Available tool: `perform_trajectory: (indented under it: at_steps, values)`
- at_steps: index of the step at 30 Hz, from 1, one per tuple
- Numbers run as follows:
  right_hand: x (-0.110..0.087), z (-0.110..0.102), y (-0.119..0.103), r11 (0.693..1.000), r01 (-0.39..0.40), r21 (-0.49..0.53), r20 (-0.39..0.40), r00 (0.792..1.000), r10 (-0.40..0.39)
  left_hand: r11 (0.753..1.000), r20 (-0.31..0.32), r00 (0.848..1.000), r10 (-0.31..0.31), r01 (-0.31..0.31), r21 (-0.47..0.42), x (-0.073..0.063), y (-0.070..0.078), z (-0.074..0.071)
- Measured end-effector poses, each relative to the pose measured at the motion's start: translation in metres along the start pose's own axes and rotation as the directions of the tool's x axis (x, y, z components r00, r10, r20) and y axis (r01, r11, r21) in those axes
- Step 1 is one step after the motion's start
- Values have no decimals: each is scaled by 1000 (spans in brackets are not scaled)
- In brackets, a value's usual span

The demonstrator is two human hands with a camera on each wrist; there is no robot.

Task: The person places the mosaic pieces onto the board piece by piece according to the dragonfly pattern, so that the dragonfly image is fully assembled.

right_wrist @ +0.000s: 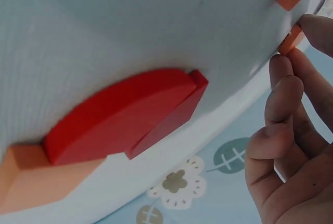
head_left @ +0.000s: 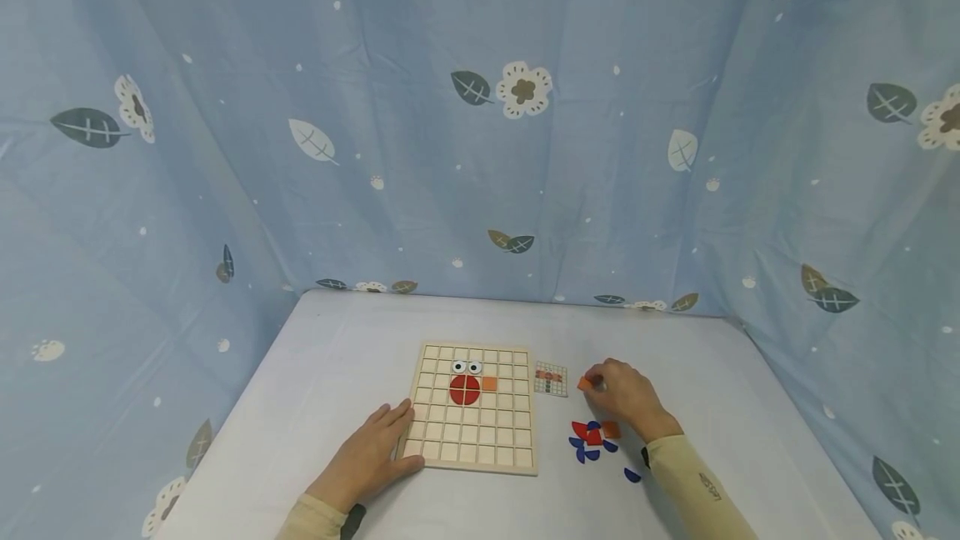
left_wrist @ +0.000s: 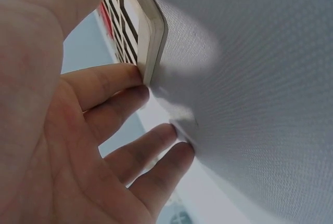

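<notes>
Just below the centre of the head view, a pale, wood-like board [head_left: 468, 468] with a raised grid lay on the worktop [head_left: 487, 507], under white cloth. Rounded red pieces formed a disc [head_left: 459, 397] on it, below two eye-like pieces [head_left: 459, 367] and beside a flat orange square [head_left: 489, 383]. At its lower left edge rested the left hand [head_left: 367, 452], fingers straight and parted. Right of a small gridded card [head_left: 551, 377], the right hand [head_left: 626, 394] pinched an orange piece [head_left: 584, 384]. Loose red pieces [head_left: 594, 437] and rounded blue pieces [head_left: 632, 475] lay lower right.

Only the left wrist view revealed the cloth's fine weave and the board's thick, angled corner; the right wrist view alone showed a red piece's thick, curved side touching an orange block [right_wrist: 47, 177].
</notes>
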State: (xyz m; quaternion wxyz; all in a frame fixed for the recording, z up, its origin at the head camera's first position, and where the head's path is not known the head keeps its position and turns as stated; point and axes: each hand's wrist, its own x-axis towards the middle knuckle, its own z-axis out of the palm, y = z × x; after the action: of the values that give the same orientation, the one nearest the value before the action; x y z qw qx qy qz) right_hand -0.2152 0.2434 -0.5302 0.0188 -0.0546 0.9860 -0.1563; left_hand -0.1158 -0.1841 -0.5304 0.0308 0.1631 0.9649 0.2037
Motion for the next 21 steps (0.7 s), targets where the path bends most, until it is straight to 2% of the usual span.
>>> perform_trajectory:
  at_steps: [7, 13, 21]
  values:
    - [1, -1, 0, 997, 71, 17, -66, 995, -70, 1000, 3, 1000, -8, 8, 15, 0, -1, 1]
    - [1, -1, -13, 989, 147, 21, -100, 984, -145, 1000, 6, 1000, -12, 12, 22, 1, -1, 1]
    - [2, 0, -31, 951, 306, 48, -128, 946, -298, 1000, 15, 1000, -13, 12, 14, 2, -2, 2]
